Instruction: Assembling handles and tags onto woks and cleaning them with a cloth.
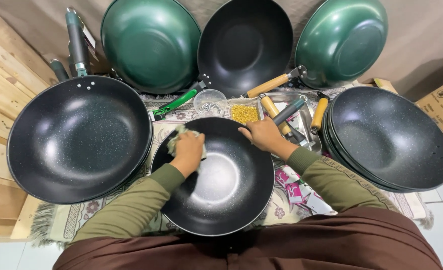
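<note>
We are reaching both forearms forward over the black wok [221,195] lying in front of our lap. Our left hand [188,150] is curling shut around a pale cloth [175,141], pressing it inside the wok's far wall. Our right hand [263,134] is gripping the far rim, fingers folding over it.

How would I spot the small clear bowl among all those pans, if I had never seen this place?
Start at the black pan in the middle, where the left hand presses a cloth and the right hand grips the rim. Just beyond its far edge sits the clear bowl. It is see-through, far smaller than any pan, beside a tray of yellow bits.
</note>
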